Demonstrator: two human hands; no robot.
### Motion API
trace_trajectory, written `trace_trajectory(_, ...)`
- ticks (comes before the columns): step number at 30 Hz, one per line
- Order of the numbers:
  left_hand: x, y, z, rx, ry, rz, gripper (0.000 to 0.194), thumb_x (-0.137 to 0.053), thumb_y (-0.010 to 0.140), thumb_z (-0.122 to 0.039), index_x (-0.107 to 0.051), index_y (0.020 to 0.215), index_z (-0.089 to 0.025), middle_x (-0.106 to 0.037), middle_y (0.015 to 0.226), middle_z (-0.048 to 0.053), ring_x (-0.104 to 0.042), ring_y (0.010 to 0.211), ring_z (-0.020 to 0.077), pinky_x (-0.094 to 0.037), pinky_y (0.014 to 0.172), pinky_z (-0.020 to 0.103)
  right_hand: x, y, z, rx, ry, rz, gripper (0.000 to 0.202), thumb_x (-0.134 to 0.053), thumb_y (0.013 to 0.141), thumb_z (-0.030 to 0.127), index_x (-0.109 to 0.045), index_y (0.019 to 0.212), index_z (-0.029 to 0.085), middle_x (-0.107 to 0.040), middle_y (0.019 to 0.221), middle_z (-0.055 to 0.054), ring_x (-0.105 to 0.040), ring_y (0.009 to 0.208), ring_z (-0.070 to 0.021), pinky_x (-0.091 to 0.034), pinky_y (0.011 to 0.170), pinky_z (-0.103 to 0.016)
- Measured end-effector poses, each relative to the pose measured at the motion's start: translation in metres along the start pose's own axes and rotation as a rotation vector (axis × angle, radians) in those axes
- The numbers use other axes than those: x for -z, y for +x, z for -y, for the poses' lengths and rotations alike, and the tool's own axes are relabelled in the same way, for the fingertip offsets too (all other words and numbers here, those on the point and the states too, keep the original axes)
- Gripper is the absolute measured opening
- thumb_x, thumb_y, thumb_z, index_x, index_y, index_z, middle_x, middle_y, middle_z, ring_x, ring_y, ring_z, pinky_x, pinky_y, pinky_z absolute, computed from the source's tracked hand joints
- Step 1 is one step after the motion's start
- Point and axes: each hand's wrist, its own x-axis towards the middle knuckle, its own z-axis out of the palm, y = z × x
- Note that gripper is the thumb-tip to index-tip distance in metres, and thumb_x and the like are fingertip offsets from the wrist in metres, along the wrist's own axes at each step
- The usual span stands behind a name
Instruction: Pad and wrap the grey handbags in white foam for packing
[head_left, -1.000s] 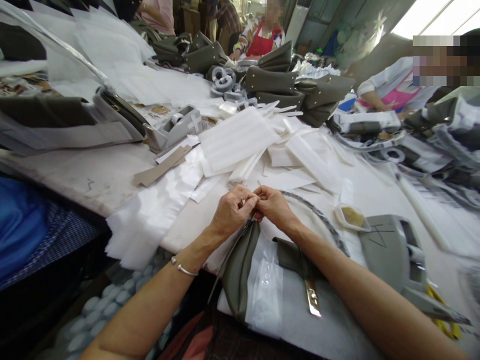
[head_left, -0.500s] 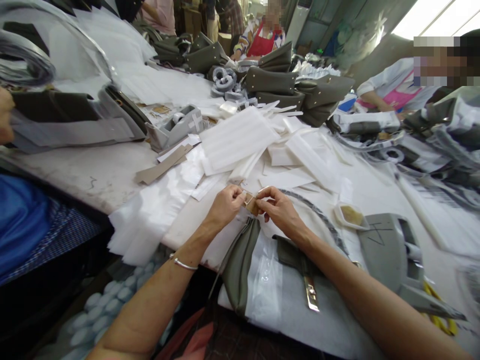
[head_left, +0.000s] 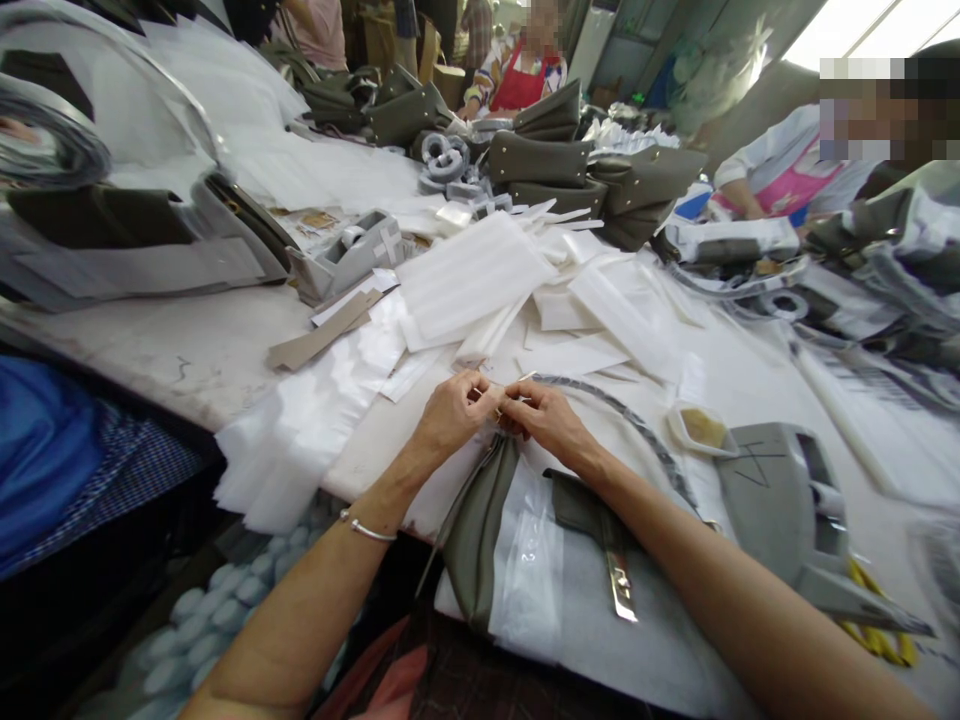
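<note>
My left hand (head_left: 456,408) and my right hand (head_left: 551,418) meet above the top end of an olive handbag (head_left: 480,545), fingertips pinched together. Between them is a small gold-coloured metal ring with a brown piece on it, now mostly hidden by the fingers. The handbag lies at the table's front edge, its side partly covered by clear plastic and a pale grey sheet. On its flap strap is a gold-coloured clasp (head_left: 621,588). A dark handle in clear wrap (head_left: 637,415) curves out behind my right hand.
White foam sheets (head_left: 480,270) are heaped ahead. To the right are a small dish (head_left: 701,430), a grey tape dispenser (head_left: 776,490) and a yellow-handled tool (head_left: 877,635). Another grey dispenser (head_left: 352,255) stands left. Olive bags (head_left: 540,160) are piled at the back, near co-workers.
My hands have drawn closer together, and the fingers now cover the brown piece and metal ring that showed before. The hand at the far left edge has gone from there.
</note>
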Motion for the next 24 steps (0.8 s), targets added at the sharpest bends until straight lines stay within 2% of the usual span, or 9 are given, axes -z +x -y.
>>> trace_trajectory(4,-0.001,0.001,0.001,0.053,-0.084,0.009,0.014,-0.061,0.077,-0.028,-0.062,0.067,-0.018,-0.064,0.072,0.000,-0.060,0.072,0.0154,-0.044,0.068,0.026,0.001,0.000,-0.003,0.069,-0.095,-0.008,0.016,-0.055,0.077,0.025,-0.069,0.081,0.019,-0.066,0.072,0.000,-0.057,0.063,-0.0140,-0.045,0.059,-0.025)
trace_trajectory(9,0.001,0.002,0.009,0.103,-0.215,-0.010,0.013,-0.059,0.072,-0.028,-0.062,0.066,-0.017,-0.071,0.084,0.003,-0.065,0.080,0.0173,-0.047,0.075,0.027,-0.001,0.000,-0.004,0.022,-0.143,-0.037,0.019,-0.054,0.075,0.022,-0.071,0.085,0.019,-0.067,0.071,0.000,-0.058,0.065,-0.0149,-0.044,0.061,-0.025)
trace_trajectory(15,0.009,0.003,0.014,0.194,-0.386,-0.128,0.014,-0.062,0.068,-0.028,-0.064,0.065,-0.015,-0.072,0.093,0.006,-0.062,0.074,0.0154,-0.044,0.063,0.024,0.000,-0.001,-0.008,0.093,-0.259,-0.084,0.024,-0.053,0.074,0.019,-0.072,0.087,0.020,-0.070,0.079,-0.001,-0.059,0.072,-0.0163,-0.044,0.067,-0.027)
trace_trajectory(18,0.014,0.004,0.017,0.226,-0.440,-0.159,0.016,-0.064,0.069,-0.030,-0.066,0.069,-0.014,-0.070,0.084,0.003,-0.059,0.070,0.0140,-0.043,0.061,0.023,0.001,0.000,-0.012,0.141,-0.286,-0.110,0.024,-0.051,0.072,0.017,-0.071,0.085,0.020,-0.070,0.081,-0.002,-0.059,0.074,-0.0164,-0.044,0.071,-0.028)
trace_trajectory(22,0.014,0.007,0.025,0.270,-0.456,-0.135,0.018,-0.066,0.072,-0.033,-0.064,0.070,-0.015,-0.059,0.063,-0.003,-0.052,0.060,0.0113,-0.039,0.056,0.021,0.002,0.002,-0.019,0.173,-0.207,-0.107,0.022,-0.048,0.071,0.017,-0.069,0.079,0.020,-0.067,0.076,-0.001,-0.059,0.075,-0.0165,-0.044,0.072,-0.028)
trace_trajectory(24,0.010,0.008,0.027,0.267,-0.471,-0.126,0.021,-0.066,0.074,-0.036,-0.061,0.070,-0.016,-0.058,0.063,-0.003,-0.053,0.062,0.0116,-0.041,0.057,0.021,0.002,0.002,-0.021,0.163,-0.159,-0.094,0.019,-0.050,0.073,0.021,-0.068,0.078,0.020,-0.065,0.071,0.000,-0.057,0.071,-0.0166,-0.044,0.068,-0.028)
